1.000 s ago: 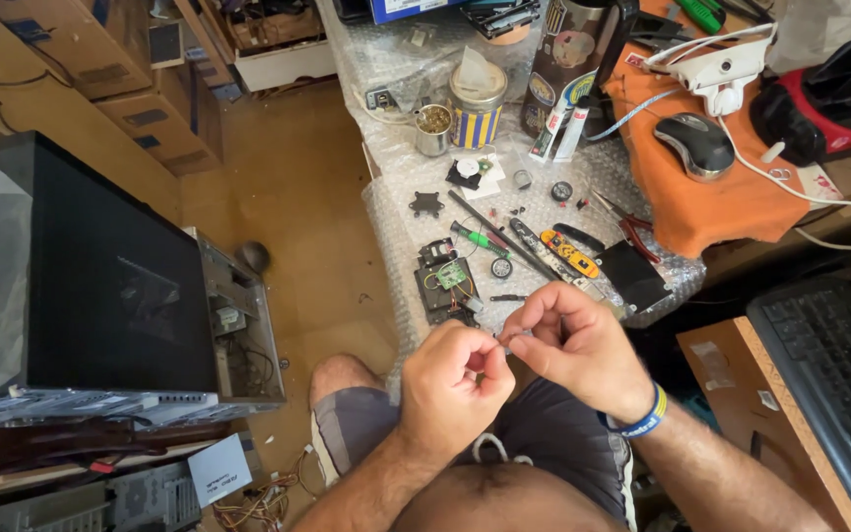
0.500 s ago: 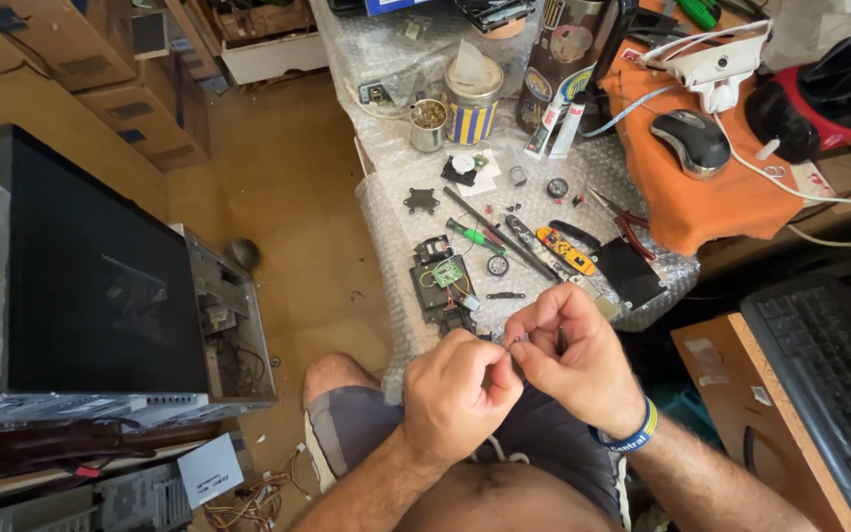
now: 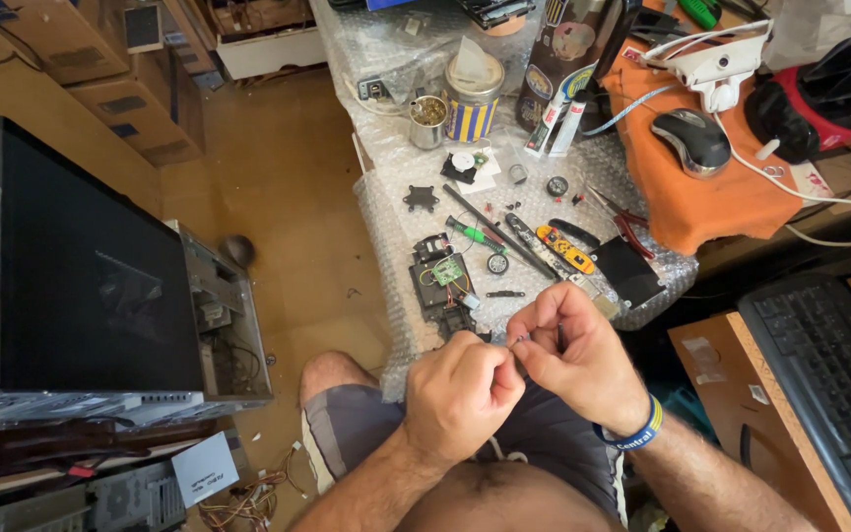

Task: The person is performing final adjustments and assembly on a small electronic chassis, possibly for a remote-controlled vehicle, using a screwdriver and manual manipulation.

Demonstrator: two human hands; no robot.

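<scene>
Two hands meet over the person's lap, just in front of the surface, which is covered in bubble wrap. The left hand is curled into a loose fist, and the right hand touches it at the fingertips. Both pinch one tiny part between them. It is too small to tell what it is.

That part could slip out easily. It is held only by fingertips, over the lap and the floor. If it drops, it may roll under the open computer case on the left and be hard to find.

Many small loose bits lie on the bubble wrap near the hands. A green circuit board sits close to the near edge, with a small wheel and a long black tool just beside it. A bump from a wrist could knock them off. Red pliers lie further right.

At the back, a small metal cup holds what looks like screws or small brass bits. Next to it stands a blue and yellow striped can with a pale lid, so I cannot tell what is inside. On the right, a mouse rests on an orange cloth.
</scene>
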